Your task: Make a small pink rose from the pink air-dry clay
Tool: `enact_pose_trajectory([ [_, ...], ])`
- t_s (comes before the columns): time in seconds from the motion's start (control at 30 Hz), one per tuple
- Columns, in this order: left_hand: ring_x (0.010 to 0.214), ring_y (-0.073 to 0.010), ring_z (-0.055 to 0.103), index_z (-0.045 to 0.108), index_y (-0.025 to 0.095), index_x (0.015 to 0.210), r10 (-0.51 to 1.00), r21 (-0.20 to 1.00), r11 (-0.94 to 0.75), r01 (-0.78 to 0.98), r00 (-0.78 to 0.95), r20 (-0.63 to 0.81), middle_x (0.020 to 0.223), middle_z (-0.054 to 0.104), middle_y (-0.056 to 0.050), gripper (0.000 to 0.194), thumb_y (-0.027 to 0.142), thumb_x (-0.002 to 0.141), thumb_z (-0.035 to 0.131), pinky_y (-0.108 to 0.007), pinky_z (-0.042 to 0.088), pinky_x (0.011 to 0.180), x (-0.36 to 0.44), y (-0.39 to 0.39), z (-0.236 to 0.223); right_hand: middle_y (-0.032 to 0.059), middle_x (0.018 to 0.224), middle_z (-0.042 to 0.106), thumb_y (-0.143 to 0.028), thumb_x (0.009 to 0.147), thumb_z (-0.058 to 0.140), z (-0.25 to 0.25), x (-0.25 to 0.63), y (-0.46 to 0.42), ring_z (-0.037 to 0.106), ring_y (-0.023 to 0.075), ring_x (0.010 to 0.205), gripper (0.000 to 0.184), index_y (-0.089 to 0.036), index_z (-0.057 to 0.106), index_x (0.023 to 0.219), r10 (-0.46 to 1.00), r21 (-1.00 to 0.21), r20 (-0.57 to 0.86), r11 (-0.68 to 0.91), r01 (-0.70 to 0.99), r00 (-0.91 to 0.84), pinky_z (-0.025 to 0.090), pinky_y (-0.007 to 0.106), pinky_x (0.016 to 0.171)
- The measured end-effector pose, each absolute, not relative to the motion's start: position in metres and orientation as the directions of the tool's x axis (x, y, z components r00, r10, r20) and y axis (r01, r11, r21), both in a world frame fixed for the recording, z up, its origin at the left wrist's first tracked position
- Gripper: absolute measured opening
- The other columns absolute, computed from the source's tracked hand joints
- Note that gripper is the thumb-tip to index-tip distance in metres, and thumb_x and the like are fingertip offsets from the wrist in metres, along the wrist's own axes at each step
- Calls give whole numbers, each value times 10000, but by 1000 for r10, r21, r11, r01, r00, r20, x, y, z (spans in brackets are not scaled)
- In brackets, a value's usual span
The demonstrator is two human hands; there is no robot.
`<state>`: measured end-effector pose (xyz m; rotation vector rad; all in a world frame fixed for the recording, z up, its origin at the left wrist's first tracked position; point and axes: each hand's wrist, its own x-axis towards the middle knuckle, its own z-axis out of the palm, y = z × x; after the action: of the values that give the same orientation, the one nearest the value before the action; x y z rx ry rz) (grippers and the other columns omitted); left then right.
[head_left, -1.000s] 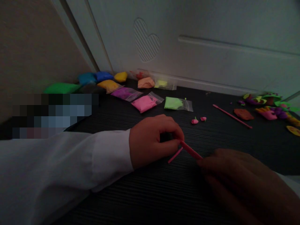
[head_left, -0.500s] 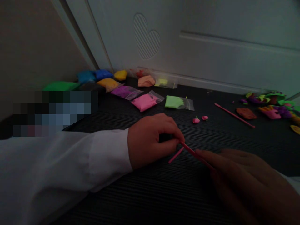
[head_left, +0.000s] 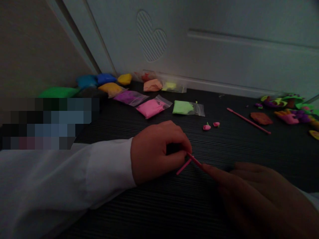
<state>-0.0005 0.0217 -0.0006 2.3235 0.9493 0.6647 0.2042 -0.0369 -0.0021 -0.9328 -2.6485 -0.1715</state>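
My left hand [head_left: 159,149], in a white sleeve, rests on the dark ribbed table [head_left: 159,205] with thumb and fingers pinched on one end of a thin pink stick [head_left: 193,160]. My right hand [head_left: 259,196] lies low at the front right, its fingers pressing along the other end of that stick. A second short pink stick [head_left: 183,167] lies under them, pointing down-left. Two small pink clay bits [head_left: 210,125] sit just beyond the hands.
Bags of coloured clay lie at the back left: pink [head_left: 151,108], light green [head_left: 185,108], purple [head_left: 131,97], orange [head_left: 152,85], yellow, blue, green. A long pink stick [head_left: 248,120] and a heap of shaped clay pieces [head_left: 289,111] sit at the right. A white panel [head_left: 211,43] stands behind.
My right hand has slid left along the pink stick toward my left hand. The view has shifted slightly; my left hand keeps its pinch.
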Motion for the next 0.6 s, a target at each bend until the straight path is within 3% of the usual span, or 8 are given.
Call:
enact_pose_trajectory([
  [0.13,757,-138,519,629,188,726,763,636,-582,506,611,213,720,590,12,103,121,687,562,-252,379,696,0,21,1,59,616,684,-116,783,311,-7,207,-40,543,144,386,289,-135,534,966,578,46,390,765,642,-717,419,287,381],
  [0.6,755,-139,513,610,193,707,766,617,-580,532,614,191,712,583,18,91,124,686,556,-247,377,693,0,20,2,58,614,689,-111,773,318,-3,204,-37,596,164,436,302,-136,555,958,596,59,355,755,653,-721,452,288,389],
])
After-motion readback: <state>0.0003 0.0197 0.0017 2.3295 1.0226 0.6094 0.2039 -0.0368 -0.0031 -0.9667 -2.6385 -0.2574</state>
